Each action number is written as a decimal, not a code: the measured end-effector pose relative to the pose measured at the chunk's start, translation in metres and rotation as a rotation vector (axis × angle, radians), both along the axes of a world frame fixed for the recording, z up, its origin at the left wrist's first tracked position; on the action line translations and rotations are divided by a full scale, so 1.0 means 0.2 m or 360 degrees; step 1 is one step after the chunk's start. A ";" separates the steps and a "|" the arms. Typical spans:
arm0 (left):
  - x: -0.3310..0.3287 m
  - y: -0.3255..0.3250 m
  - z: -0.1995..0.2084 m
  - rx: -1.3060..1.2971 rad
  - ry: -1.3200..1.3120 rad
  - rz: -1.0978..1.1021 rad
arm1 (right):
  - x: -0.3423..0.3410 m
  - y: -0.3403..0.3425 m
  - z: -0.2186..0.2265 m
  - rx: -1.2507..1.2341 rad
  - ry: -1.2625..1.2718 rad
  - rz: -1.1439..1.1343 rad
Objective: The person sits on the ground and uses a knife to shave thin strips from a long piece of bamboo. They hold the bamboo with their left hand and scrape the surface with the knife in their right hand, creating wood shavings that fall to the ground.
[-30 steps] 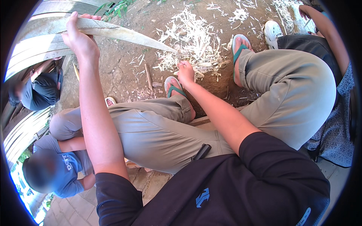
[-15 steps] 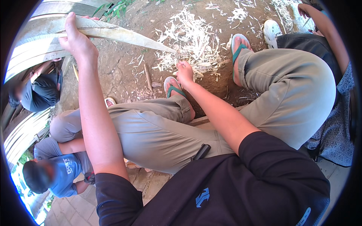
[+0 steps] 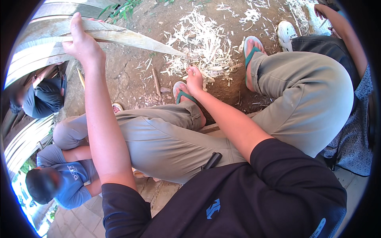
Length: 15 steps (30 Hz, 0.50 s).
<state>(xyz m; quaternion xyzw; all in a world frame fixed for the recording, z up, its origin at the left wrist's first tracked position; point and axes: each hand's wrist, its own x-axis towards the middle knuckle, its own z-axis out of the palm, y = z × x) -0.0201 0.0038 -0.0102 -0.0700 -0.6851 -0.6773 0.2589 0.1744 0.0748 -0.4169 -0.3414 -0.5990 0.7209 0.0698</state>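
My left hand (image 3: 85, 47) is wrapped around a long pale wooden strip (image 3: 131, 38), thumb on the near side and fingertips showing beyond the far edge. The strip tapers to a point towards the middle of the view. Just below that tip is my right hand (image 3: 194, 79), fingers curled closed. Whatever it grips, if anything, is hidden or too small to make out. Beyond and beside it lies a heap of pale wood shavings (image 3: 204, 39) on the dirt ground.
My sandalled feet stand near the shavings. At lower left sits a person (image 3: 71, 178) in a blue shirt and cap; another person (image 3: 45, 95) crouches farther left. Someone in dark trousers (image 3: 329, 45) sits close on my right. A loose stick (image 3: 156, 82) lies on the ground.
My right hand has shifted slightly, and my left hand has turned a little with the strip nearly still. At lower left, the person in blue has moved their arm and turned slightly.
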 end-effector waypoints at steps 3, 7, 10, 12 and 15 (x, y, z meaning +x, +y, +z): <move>0.02 -0.03 -0.02 0.0008 0.0005 0.0055 | 0.01 0.01 0.09 -0.0170 -0.0170 0.0109; 0.02 -0.04 -0.01 0.0023 0.0013 0.0088 | 0.00 0.06 0.16 -0.0407 -0.0312 0.0214; 0.02 -0.04 -0.01 0.0052 -0.0004 0.0115 | 0.02 0.10 0.19 -0.0577 -0.0323 0.0244; 0.02 -0.02 -0.01 0.0071 -0.0018 0.0130 | 0.02 0.12 0.18 -0.0580 -0.0314 0.0261; 0.02 -0.04 -0.01 0.0058 -0.0036 0.0163 | 0.00 0.12 0.17 -0.0504 -0.0315 0.0295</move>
